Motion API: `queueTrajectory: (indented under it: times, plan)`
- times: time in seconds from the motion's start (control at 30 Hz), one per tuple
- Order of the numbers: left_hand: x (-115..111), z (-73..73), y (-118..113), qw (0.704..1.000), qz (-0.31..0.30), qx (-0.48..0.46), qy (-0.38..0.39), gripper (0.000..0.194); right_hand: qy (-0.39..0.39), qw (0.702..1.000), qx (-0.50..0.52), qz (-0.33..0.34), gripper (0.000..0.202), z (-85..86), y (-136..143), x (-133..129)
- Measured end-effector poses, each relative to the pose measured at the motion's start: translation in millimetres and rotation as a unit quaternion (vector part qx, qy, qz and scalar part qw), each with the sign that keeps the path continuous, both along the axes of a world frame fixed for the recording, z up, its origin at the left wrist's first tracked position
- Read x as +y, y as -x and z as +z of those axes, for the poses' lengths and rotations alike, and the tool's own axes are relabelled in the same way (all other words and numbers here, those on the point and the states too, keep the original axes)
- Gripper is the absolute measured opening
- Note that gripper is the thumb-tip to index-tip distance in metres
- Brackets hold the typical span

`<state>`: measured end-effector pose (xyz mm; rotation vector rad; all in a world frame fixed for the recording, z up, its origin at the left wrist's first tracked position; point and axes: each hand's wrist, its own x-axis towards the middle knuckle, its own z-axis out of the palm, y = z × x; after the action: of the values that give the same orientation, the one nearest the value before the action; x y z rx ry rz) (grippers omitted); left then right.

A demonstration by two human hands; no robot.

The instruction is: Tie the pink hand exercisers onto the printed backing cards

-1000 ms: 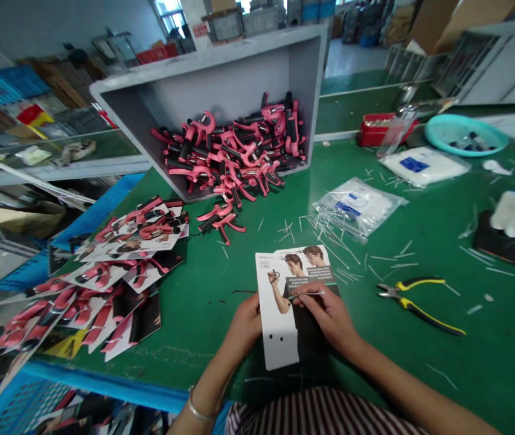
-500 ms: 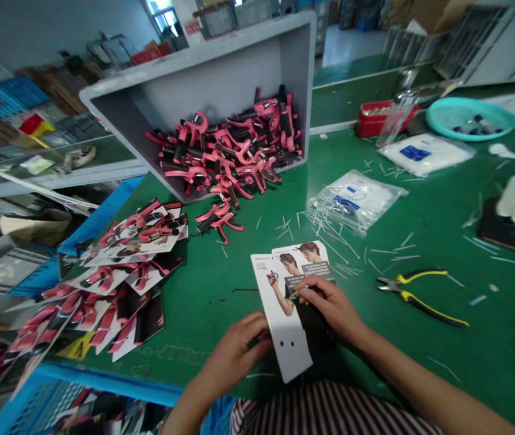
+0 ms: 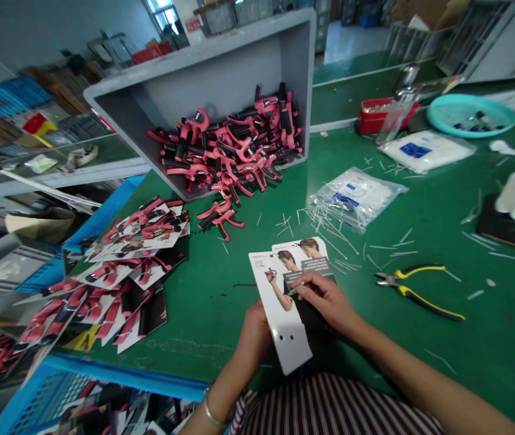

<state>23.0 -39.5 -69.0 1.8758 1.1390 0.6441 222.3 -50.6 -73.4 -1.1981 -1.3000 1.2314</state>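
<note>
A printed packaging card (image 3: 279, 326) with two punched holes near its lower end stands tilted in front of me. A second printed card (image 3: 316, 249) lies partly behind it. My left hand (image 3: 255, 335) is at the front card's left edge, its fingers hidden behind the card. My right hand (image 3: 323, 299) rests over the cards, thumb and forefinger pinched on a thin white strip (image 3: 295, 288) that looks like a cable tie. More loose white cable ties (image 3: 332, 229) lie scattered beyond the cards.
A tipped grey bin (image 3: 300, 72) holds many pink-and-black hand grips (image 3: 239, 148). Carded grips (image 3: 134, 266) are piled at left, above a blue crate (image 3: 44, 402). Yellow-black pliers (image 3: 402, 284) lie at right, with a plastic bag (image 3: 361, 193) and a turquoise tray (image 3: 438, 112) beyond.
My left hand has moved up and further behind the front card, so its fingers no longer show. My right hand keeps its pinch in nearly the same place.
</note>
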Motion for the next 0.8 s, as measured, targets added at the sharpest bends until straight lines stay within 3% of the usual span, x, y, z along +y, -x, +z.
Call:
queueTrajectory:
  times: [0.13, 0.27, 0.4, 0.53, 0.67, 0.8]
  plan:
    - [-6, 5.1, 3, 0.998, -0.038, 0.001, -0.049, 0.023, 0.022, 0.999, 0.035, 0.005, 0.017, 1.3, -1, -1]
    - [-3, 15.1, 0, 0.995, -0.034, 0.089, -0.012, 0.022, -0.023, 0.999, -0.024, 0.019, 0.015, 2.7, 1, -1]
    - [0, 20.1, -1, 0.998, -0.043, 0.049, -0.023, 0.024, -0.005, 1.000, 0.012, 0.010, 0.016, 1.5, 0, -2]
    - [1, 12.8, 0, 0.999, -0.040, 0.005, -0.027, 0.026, -0.015, 1.000, -0.007, 0.020, 0.015, 4.7, -2, -1]
    - [4, 3.5, 0, 0.999, 0.016, -0.028, -0.025, 0.018, -0.070, 0.991, -0.106, 0.044, 0.010, 10.2, -4, -1]
    - [8, 0.5, -3, 0.998, 0.047, 0.011, 0.039, 0.012, -0.125, 0.977, -0.164, 0.063, 0.014, 10.2, -4, -3]
